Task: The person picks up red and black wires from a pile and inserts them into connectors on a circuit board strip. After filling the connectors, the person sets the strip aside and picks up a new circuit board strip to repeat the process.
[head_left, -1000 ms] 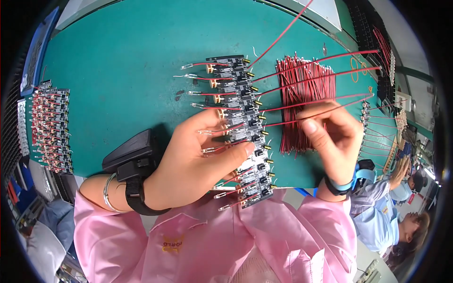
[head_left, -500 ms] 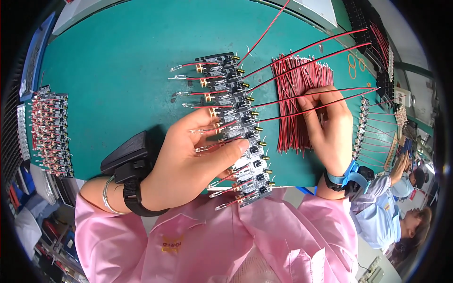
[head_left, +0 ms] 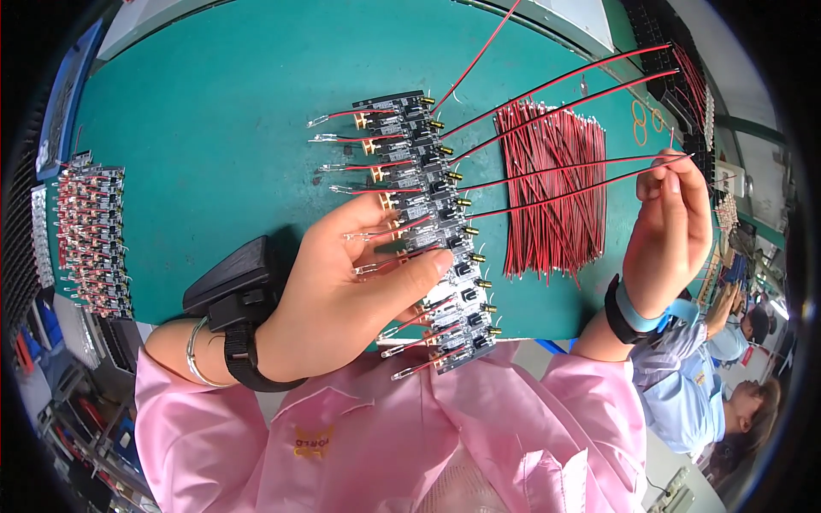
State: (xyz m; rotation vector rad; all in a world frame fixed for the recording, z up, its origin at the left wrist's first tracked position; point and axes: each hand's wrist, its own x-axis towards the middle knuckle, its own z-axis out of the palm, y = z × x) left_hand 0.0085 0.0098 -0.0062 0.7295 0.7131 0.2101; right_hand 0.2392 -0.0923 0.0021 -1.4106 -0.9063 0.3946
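My left hand (head_left: 355,286) grips a long strip of black circuit boards (head_left: 445,231), with the thumb on top. Short red leads with small clear-tipped parts (head_left: 338,139) stick out from its left side. Several long red-and-black wires (head_left: 556,173) run from its upper right side. At the right, the fingertips of my right hand (head_left: 671,227) are pinched together around a thin wire (head_left: 672,137), whose tip shows above them. The ends of two long board wires pass right at those fingertips. Beside this hand lies a flat pile of red-and-black wires (head_left: 556,197) on the green mat.
A stack of finished-looking board strips (head_left: 90,239) lies at the far left of the green mat (head_left: 222,111). Rubber bands (head_left: 640,124) lie at the upper right. Beyond the right edge sit black racks and a co-worker in a light blue top (head_left: 684,402).
My right hand has left the wire pile and moved right and up to the ends of the long wires. The left hand and the board strip have barely moved.
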